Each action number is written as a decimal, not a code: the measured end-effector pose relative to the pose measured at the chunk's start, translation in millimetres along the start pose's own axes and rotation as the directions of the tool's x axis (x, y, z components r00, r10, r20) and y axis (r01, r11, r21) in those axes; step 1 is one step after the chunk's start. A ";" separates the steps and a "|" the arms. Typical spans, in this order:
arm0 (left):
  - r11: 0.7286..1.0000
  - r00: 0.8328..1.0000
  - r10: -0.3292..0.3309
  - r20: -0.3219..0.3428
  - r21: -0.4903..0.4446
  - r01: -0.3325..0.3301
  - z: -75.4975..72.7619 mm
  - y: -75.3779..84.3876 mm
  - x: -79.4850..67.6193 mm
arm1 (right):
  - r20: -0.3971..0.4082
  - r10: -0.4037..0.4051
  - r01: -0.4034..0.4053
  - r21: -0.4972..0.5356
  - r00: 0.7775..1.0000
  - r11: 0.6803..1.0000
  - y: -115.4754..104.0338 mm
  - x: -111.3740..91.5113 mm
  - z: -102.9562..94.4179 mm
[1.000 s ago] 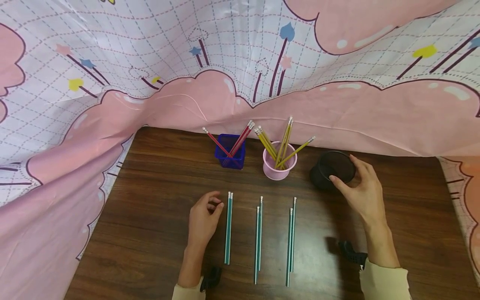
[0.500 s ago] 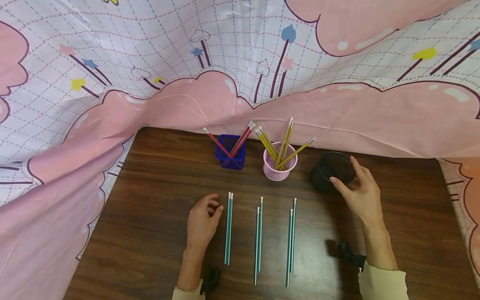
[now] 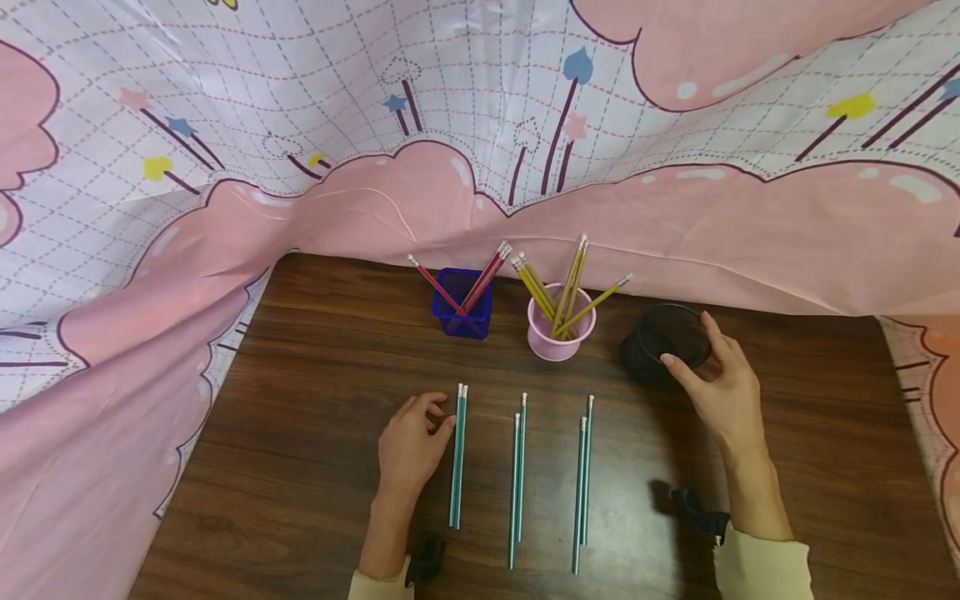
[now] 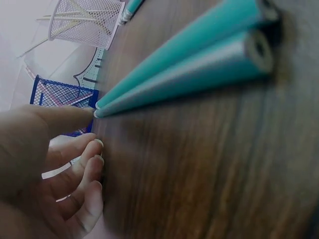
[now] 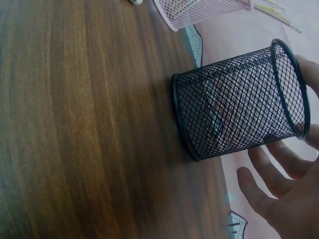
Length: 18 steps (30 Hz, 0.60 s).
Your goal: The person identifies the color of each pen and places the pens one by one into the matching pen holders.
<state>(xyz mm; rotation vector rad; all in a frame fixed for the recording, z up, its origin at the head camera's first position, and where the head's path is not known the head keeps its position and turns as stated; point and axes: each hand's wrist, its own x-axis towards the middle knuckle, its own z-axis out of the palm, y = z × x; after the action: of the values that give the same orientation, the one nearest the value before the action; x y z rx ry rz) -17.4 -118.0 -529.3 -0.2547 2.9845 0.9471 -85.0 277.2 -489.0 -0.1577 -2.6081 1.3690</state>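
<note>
With thumb and fingers my right hand (image 3: 726, 390) holds the rim of a black mesh pencil cup (image 5: 239, 104), upright on the table at the back right; no pencils show inside it. My left hand (image 3: 411, 443), its fingers loosely bent, is just left of the leftmost pair of green pencils (image 3: 457, 471). In the left wrist view, the thumb tip overlaps the far ends of these pencils (image 4: 184, 64), and nothing is between the fingers. Two more pairs lie to the right: the middle green pencils (image 3: 515, 492) and the right green pencils (image 3: 581, 492), erasers pointing away.
A blue square mesh cup (image 3: 463, 325) with red pencils (image 3: 483, 279) stands at the back. Beside it is a pink round cup (image 3: 551, 348) holding several yellow pencils (image 3: 573, 287). A patterned cloth (image 3: 675, 225) hangs behind the brown wooden table (image 3: 300, 433).
My left hand has shifted slightly right and toward me, bringing its thumb closer to the leftmost green pencils. The right hand keeps its grip on the black cup.
</note>
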 end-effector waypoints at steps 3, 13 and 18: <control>1.000 1.000 0.006 0.005 0.013 -0.006 0.2 0.7 0.9 | -0.001 0.004 -0.004 0.001 1.000 1.000 0.1 0.5 0.2; 0.990 0.998 0.049 0.045 0.128 -0.054 1.3 10.4 5.1 | 0.003 -0.013 0.013 0.005 1.000 1.000 3.3 0.3 0.1; 0.982 0.997 0.039 0.071 0.183 -0.051 0.7 23.1 8.0 | 0.004 -0.012 0.012 -0.003 1.000 1.000 2.0 0.0 0.8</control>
<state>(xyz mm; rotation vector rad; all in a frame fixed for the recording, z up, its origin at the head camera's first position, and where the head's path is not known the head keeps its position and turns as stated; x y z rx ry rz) -28.8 -100.2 -517.0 -0.1513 3.0013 0.6599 -85.2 277.8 -491.1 -0.1402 -2.6101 1.3628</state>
